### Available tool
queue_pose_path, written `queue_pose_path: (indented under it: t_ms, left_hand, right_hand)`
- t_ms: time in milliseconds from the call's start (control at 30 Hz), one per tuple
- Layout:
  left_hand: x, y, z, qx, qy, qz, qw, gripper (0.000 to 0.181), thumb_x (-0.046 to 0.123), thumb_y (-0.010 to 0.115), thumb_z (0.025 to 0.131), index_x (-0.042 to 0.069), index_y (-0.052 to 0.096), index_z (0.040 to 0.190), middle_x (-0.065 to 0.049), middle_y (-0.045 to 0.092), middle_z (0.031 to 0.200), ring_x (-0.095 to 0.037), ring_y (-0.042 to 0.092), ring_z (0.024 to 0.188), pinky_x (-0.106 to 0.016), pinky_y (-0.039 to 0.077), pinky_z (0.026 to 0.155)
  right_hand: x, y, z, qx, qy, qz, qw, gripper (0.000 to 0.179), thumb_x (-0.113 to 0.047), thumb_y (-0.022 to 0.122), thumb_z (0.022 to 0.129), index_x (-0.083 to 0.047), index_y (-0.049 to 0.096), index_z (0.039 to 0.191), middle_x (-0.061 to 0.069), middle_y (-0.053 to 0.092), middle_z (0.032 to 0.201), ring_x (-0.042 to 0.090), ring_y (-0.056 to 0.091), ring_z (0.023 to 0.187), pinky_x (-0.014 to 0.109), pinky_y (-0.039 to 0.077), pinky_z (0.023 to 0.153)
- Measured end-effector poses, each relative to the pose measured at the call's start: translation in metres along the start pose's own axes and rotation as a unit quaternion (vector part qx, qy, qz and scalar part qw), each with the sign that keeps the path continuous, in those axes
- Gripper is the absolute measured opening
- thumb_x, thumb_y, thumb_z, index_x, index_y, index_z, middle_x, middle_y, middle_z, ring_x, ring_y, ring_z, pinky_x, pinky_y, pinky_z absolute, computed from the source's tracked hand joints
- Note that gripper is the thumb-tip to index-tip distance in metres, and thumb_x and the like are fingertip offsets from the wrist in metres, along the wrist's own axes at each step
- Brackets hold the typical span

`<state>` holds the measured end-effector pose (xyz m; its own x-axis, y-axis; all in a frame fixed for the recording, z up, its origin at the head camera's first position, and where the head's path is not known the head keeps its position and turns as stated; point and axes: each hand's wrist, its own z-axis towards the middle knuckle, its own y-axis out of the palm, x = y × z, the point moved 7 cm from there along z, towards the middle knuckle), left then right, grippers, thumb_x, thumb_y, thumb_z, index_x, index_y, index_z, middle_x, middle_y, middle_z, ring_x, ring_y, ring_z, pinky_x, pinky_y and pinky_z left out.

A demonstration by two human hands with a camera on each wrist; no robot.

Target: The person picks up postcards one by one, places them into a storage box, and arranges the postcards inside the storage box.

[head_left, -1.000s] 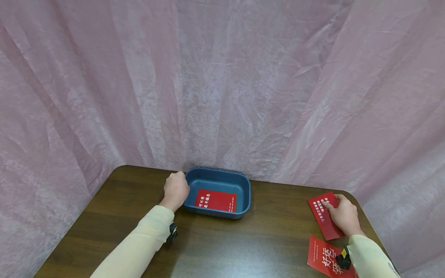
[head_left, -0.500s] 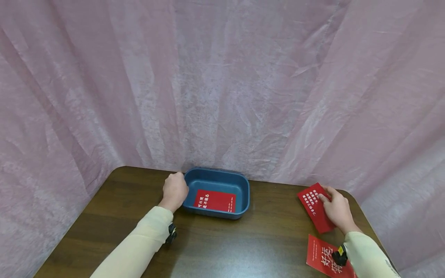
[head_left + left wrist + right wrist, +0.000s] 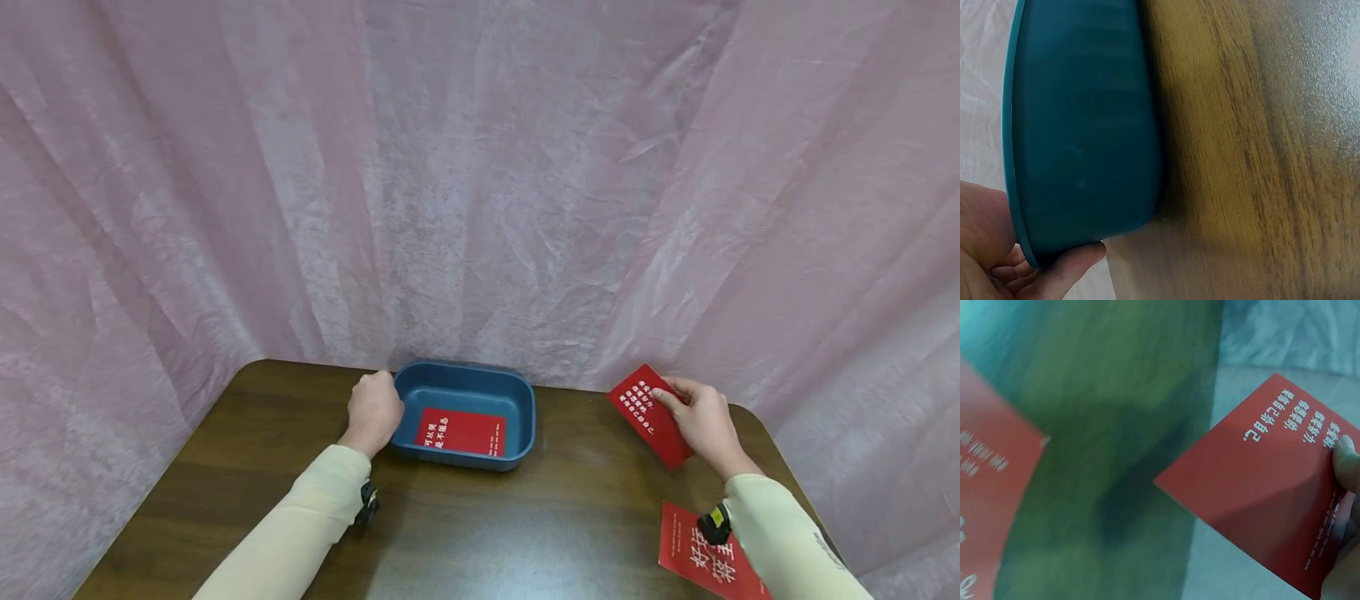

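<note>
My left hand [image 3: 373, 412] grips the left rim of a blue plastic tray [image 3: 524, 433]; in the left wrist view its fingers [image 3: 1075, 265] curl round the tray's end, below the rim. A red card [image 3: 465, 432] with white lettering lies flat inside the tray. On the right, my right hand [image 3: 705, 423] pinches a second red printed card [image 3: 1254, 481] by its edge, thumb on the lettered face. This card is held tilted above the table, and its shadow falls on the wood. A third red card [image 3: 701, 554] lies on the table below the right wrist, partly covered by the sleeve.
The brown wooden table [image 3: 540, 517] has rounded far corners. A pink curtain [image 3: 480, 183] hangs right behind its far edge, close to the tray. Each wrist wears a small black camera, as the right one [image 3: 714, 525] shows.
My right hand has lifted its red card off the table and carried it left and away from me, uncovering more of the third card. The left hand has stayed on the tray.
</note>
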<state>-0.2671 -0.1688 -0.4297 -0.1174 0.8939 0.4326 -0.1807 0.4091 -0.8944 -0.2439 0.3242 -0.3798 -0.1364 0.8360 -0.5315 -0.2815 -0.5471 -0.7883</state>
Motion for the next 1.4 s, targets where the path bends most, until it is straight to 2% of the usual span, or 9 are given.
queue_pose_path:
  t_ms: [300, 433, 667, 933, 1067, 1400]
  left_hand:
    - [0.000, 0.000, -0.001, 0.005, 0.003, -0.005, 1.0000, 0.015, 0.013, 0.063, 0.083, -0.002, 0.066, 0.080, -0.019, 0.068, 0.080, -0.029, 0.066, 0.061, -0.043, 0.053, 0.050]
    - [0.000, 0.001, 0.000, 0.006, 0.003, -0.009, 0.9999, 0.015, 0.013, 0.063, 0.083, -0.002, 0.066, 0.081, -0.019, 0.068, 0.081, -0.028, 0.066, 0.062, -0.043, 0.053, 0.051]
    - [0.001, 0.000, 0.002, 0.003, 0.000, -0.009, 1.0000, 0.017, 0.014, 0.064, 0.083, -0.002, 0.067, 0.083, -0.019, 0.069, 0.081, -0.028, 0.066, 0.061, -0.044, 0.053, 0.051]
    - [0.000, 0.000, 0.002, 0.004, -0.001, -0.007, 1.0000, 0.016, 0.013, 0.063, 0.083, -0.002, 0.067, 0.082, -0.020, 0.069, 0.081, -0.029, 0.066, 0.062, -0.043, 0.053, 0.050]
    - [-0.001, 0.002, 0.002, 0.002, -0.003, -0.008, 1.0000, 0.016, 0.014, 0.063, 0.084, -0.002, 0.067, 0.084, -0.019, 0.069, 0.082, -0.028, 0.066, 0.062, -0.042, 0.053, 0.050]
    - [-0.001, -0.001, 0.000, 0.018, 0.004, -0.008, 0.9998, 0.015, 0.012, 0.061, 0.083, -0.002, 0.066, 0.081, -0.020, 0.068, 0.081, -0.031, 0.066, 0.063, -0.043, 0.053, 0.050]
  right_hand:
    - [-0.053, 0.002, 0.016, 0.010, -0.022, 0.023, 0.9994, 0.031, -0.033, 0.062, 0.089, -0.016, 0.068, 0.114, 0.009, 0.072, 0.083, 0.014, 0.059, 0.056, 0.028, 0.046, 0.046]
    - [-0.077, 0.003, 0.022, 0.003, -0.032, 0.034, 0.9989, 0.031, -0.028, 0.058, 0.092, -0.014, 0.066, 0.118, 0.009, 0.072, 0.086, 0.015, 0.058, 0.057, 0.028, 0.046, 0.048]
    - [-0.118, 0.008, 0.028, -0.025, -0.063, 0.059, 0.9959, 0.031, -0.025, 0.058, 0.092, -0.014, 0.065, 0.120, 0.008, 0.072, 0.099, 0.016, 0.060, 0.064, 0.027, 0.048, 0.053]
    - [-0.168, 0.018, 0.034, -0.060, -0.119, 0.062, 0.9892, 0.027, -0.026, 0.064, 0.088, -0.019, 0.068, 0.114, 0.001, 0.072, 0.088, 0.013, 0.059, 0.061, 0.027, 0.049, 0.053]
    - [-0.183, 0.029, 0.034, -0.091, -0.139, 0.064, 0.9840, 0.028, -0.025, 0.065, 0.087, -0.016, 0.069, 0.114, 0.001, 0.071, 0.091, 0.012, 0.060, 0.064, 0.027, 0.051, 0.056]
    - [-0.206, 0.049, 0.037, -0.101, -0.168, 0.037, 0.9799, 0.026, -0.027, 0.065, 0.087, -0.020, 0.069, 0.112, -0.003, 0.071, 0.092, 0.010, 0.059, 0.069, 0.026, 0.050, 0.062]
